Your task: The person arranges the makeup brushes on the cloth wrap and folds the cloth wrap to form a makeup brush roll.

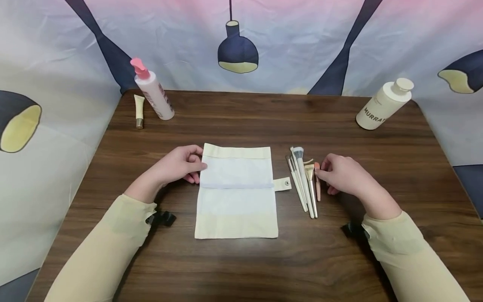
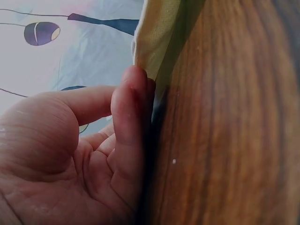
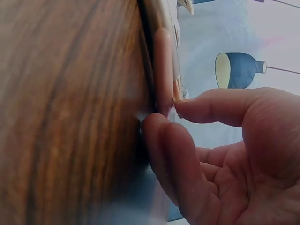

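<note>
A cream cloth brush pouch (image 1: 237, 201) lies unfolded on the table, its snap strap (image 1: 283, 183) pointing right. My left hand (image 1: 186, 162) pinches the pouch's left edge, thumb on top; in the left wrist view the fingertips (image 2: 135, 77) meet at the cloth border (image 2: 157, 40). To the right of the pouch lies a loose bunch of makeup brushes (image 1: 302, 180) with white and gold handles. At the right side of this bunch, my right hand (image 1: 341, 174) pinches a short pink-handled makeup brush (image 1: 318, 188) between thumb and fingers, also seen as a pink handle (image 3: 163, 65) in the right wrist view.
At the back left stand a pump bottle (image 1: 156, 96) with a pink top and, beside it, a small cream tube (image 1: 139, 111). A white bottle (image 1: 383, 105) stands at the back right. A patterned cloth backdrop (image 1: 286, 50) hangs behind the dark wooden table (image 1: 241, 272).
</note>
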The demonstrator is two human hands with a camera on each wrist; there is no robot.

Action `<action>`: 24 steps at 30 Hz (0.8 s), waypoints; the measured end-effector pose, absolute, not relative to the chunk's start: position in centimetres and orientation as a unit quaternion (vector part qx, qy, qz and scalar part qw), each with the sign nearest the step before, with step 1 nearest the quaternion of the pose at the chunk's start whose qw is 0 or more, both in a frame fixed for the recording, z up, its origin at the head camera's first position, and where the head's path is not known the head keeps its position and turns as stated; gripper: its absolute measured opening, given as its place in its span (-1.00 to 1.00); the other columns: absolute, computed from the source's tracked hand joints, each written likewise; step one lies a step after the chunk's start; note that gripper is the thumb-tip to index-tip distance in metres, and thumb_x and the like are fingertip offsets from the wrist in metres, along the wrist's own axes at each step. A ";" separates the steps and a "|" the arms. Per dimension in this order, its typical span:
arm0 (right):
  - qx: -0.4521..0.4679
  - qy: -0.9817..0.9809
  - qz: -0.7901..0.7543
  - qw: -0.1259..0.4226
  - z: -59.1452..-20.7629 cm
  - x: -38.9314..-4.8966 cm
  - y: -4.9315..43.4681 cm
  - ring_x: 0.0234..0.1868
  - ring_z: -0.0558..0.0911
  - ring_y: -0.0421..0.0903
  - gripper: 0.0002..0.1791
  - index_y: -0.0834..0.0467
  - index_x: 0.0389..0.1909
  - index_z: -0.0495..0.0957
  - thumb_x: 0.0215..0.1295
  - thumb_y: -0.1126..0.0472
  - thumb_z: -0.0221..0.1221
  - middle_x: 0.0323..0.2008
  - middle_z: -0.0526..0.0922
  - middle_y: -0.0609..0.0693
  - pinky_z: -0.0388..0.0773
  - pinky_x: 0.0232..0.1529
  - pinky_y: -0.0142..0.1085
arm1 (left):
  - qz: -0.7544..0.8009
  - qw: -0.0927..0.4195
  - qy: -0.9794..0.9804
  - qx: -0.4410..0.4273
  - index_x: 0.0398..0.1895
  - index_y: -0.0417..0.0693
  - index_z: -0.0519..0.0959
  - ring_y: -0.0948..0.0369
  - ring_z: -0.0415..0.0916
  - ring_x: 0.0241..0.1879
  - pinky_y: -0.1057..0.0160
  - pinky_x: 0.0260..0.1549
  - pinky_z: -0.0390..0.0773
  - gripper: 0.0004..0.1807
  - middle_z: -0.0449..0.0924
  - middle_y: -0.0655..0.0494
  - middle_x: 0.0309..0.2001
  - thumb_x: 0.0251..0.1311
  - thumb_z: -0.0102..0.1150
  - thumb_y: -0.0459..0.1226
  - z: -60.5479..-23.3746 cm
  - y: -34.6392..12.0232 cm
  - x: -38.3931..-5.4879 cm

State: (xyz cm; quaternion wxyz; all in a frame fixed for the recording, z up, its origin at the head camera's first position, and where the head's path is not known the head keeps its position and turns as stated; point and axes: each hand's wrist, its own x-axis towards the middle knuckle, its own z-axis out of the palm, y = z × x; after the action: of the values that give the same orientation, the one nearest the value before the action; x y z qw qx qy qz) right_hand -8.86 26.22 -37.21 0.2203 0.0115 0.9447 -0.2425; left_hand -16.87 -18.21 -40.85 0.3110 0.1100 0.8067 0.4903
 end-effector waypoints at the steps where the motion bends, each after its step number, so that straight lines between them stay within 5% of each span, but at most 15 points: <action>1: 0.013 0.947 -0.241 0.213 -37.1 -8.9 26.2 -0.61 0.70 -0.16 -0.71 0.22 -0.16 0.49 0.47 0.03 0.16 -0.57 0.69 -0.01 0.63 -0.40 -0.23 | 0.492 0.311 0.806 0.111 0.19 -0.24 0.42 0.06 0.67 -0.50 0.16 -0.47 0.73 -0.62 0.64 -0.05 -0.43 0.42 0.24 -0.29 -40.8 -18.3 -16.8; 10: -0.018 0.963 -0.229 0.138 -36.4 -8.5 24.6 -0.63 0.64 -0.18 -0.80 0.15 -0.24 0.53 0.40 0.07 0.14 -0.53 0.68 -0.08 0.54 -0.46 -0.23 | 0.497 0.313 0.802 0.111 0.21 -0.27 0.39 0.09 0.67 -0.50 0.19 -0.46 0.72 -0.59 0.65 -0.04 -0.42 0.41 0.24 -0.30 -40.6 -18.3 -16.8; 24: -0.038 0.973 -0.181 0.142 -35.8 -9.9 21.3 -0.64 0.56 -0.16 -0.78 0.20 -0.16 0.58 0.37 0.12 0.13 -0.63 0.60 -0.06 0.46 -0.47 -0.24 | 0.499 0.309 0.801 0.114 0.21 -0.27 0.39 0.09 0.67 -0.50 0.18 -0.47 0.73 -0.59 0.65 -0.03 -0.43 0.41 0.24 -0.30 -40.6 -18.5 -16.8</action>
State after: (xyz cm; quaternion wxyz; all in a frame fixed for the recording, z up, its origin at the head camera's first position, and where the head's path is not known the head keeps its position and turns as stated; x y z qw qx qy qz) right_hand -9.88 21.33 -35.82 0.1416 -0.0379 0.9725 -0.1809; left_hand -16.81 -18.46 -40.63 0.3089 0.1144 0.8014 0.4993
